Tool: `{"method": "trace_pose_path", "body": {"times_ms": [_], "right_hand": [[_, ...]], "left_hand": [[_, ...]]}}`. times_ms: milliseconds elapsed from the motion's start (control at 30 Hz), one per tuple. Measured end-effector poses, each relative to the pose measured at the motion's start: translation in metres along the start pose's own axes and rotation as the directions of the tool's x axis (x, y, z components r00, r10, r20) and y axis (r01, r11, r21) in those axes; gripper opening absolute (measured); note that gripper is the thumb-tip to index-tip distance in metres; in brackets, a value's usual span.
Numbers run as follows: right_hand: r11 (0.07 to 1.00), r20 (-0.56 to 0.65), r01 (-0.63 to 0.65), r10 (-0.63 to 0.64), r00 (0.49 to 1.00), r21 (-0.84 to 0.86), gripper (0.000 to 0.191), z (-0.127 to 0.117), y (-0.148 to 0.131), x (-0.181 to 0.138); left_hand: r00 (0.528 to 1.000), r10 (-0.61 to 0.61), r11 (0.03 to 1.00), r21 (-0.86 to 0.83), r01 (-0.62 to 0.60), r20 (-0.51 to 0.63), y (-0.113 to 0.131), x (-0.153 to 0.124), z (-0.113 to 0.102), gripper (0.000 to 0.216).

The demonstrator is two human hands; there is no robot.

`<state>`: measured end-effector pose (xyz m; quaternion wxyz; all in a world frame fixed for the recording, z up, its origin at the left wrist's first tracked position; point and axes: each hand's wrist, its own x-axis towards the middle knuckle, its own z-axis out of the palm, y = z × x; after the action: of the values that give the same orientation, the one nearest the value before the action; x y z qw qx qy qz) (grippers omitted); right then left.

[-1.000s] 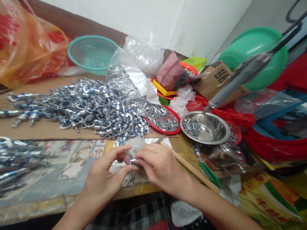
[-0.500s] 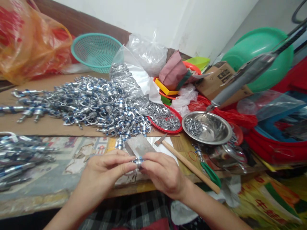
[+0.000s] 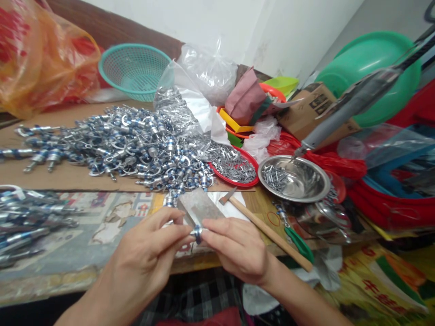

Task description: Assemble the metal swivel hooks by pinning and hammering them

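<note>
My left hand [image 3: 149, 251] and my right hand [image 3: 238, 246] meet at the table's near edge, both pinching one small silver and blue metal fitting [image 3: 196, 233] between fingertips. Just behind the fitting lies a flat grey metal block [image 3: 200, 207]. A small hammer with a wooden handle [image 3: 268, 233] lies to the right of my right hand. A large heap of the same silver and blue fittings [image 3: 129, 145] covers the cardboard beyond my hands.
A red plate of small metal parts [image 3: 234, 170] and a steel bowl with screws [image 3: 294, 177] sit right of the heap. More fittings lie at far left [image 3: 27, 222]. A teal basket [image 3: 134, 70], plastic bags, a green basin [image 3: 370, 72] and a hanging grey power tool [image 3: 346, 111] crowd the back and right.
My hands have pulled slightly toward me and lifted the fitting off the metal block, which now shows uncovered. The view has shifted a little.
</note>
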<state>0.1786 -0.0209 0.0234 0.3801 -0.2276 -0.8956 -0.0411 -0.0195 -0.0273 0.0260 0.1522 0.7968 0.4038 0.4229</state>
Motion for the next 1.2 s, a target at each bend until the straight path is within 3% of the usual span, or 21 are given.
{"method": "trace_pose_path", "body": {"times_ms": [100, 167, 233, 300, 367, 433, 500, 533, 567, 633, 700, 733, 833, 1000, 1200], "right_hand": [[0.985, -0.027, -0.125, 0.129, 0.991, 0.116, 0.015, 0.002, -0.005, 0.001], [0.937, -0.019, -0.251, 0.264, 0.964, 0.242, 0.013, 0.003, -0.009, 0.004], [0.840, 0.006, -0.407, 0.434, 0.901, 0.359, 0.008, 0.006, -0.012, 0.006], [0.702, 0.054, -0.570, 0.609, 0.791, 0.427, 0.005, 0.009, -0.014, 0.007], [0.534, 0.130, -0.703, 0.745, 0.654, 0.469, 0.008, 0.012, -0.015, 0.006], [0.352, 0.251, -0.798, 0.819, 0.516, 0.490, 0.016, 0.015, -0.013, 0.005], [0.207, 0.417, -0.856, 0.803, 0.425, 0.474, 0.022, 0.014, -0.006, 0.006], [0.191, 0.480, -0.872, 0.772, 0.417, 0.451, 0.023, 0.012, 0.002, 0.006], [0.230, 0.491, -0.876, 0.754, 0.436, 0.424, 0.021, 0.009, 0.012, 0.007], [0.449, 0.366, -0.853, 0.772, 0.520, 0.265, 0.016, 0.003, 0.041, 0.009], [0.618, 0.156, -0.776, 0.785, 0.599, -0.130, 0.021, -0.001, 0.077, 0.010], [0.608, 0.164, -0.708, 0.788, 0.593, -0.359, 0.026, -0.002, 0.094, 0.009], [0.561, 0.234, -0.616, 0.814, 0.531, -0.553, 0.030, 0.001, 0.136, 0.006], [0.561, 0.313, -0.559, 0.819, 0.481, -0.610, 0.034, 0.009, 0.157, 0.005], [0.598, 0.355, -0.554, 0.797, 0.489, -0.579, 0.040, 0.005, 0.158, 0.002]], "left_hand": [[0.999, -0.033, 0.995, -0.089, 0.033, 0.004, 0.001, 0.002, -0.002, 0.019], [0.988, -0.149, 0.969, -0.193, 0.153, 0.034, -0.001, 0.003, 0.000, 0.016], [0.943, -0.326, 0.893, -0.306, 0.331, 0.068, -0.003, 0.001, 0.005, 0.013], [0.870, -0.484, 0.765, -0.436, 0.473, 0.093, -0.005, -0.002, 0.012, 0.008], [0.807, -0.578, 0.622, -0.575, 0.532, 0.121, -0.006, -0.007, 0.020, 0.027], [0.756, -0.631, 0.496, -0.659, 0.565, 0.174, -0.005, -0.010, 0.027, 0.050], [0.707, -0.673, 0.415, -0.680, 0.604, 0.217, -0.003, -0.010, 0.030, 0.060], [0.685, -0.691, 0.390, -0.677, 0.624, 0.233, -0.003, -0.009, 0.031, 0.063], [0.665, -0.705, 0.369, -0.674, 0.640, 0.246, -0.003, -0.007, 0.031, 0.064], [0.633, -0.721, 0.327, -0.668, 0.669, 0.280, -0.004, -0.003, 0.030, 0.070], [0.606, -0.723, 0.276, -0.666, 0.693, 0.332, -0.008, 0.000, 0.029, 0.078], [0.598, -0.718, 0.253, -0.667, 0.701, 0.356, -0.010, 0.001, 0.028, 0.082], [0.599, -0.685, 0.212, -0.673, 0.709, 0.415, -0.016, 0.004, 0.027, 0.093], [0.601, -0.606, 0.186, -0.642, 0.744, 0.521, -0.021, 0.011, 0.024, 0.103], [0.610, -0.548, 0.210, -0.612, 0.762, 0.572, -0.034, 0.020, 0.022, 0.102]]}}
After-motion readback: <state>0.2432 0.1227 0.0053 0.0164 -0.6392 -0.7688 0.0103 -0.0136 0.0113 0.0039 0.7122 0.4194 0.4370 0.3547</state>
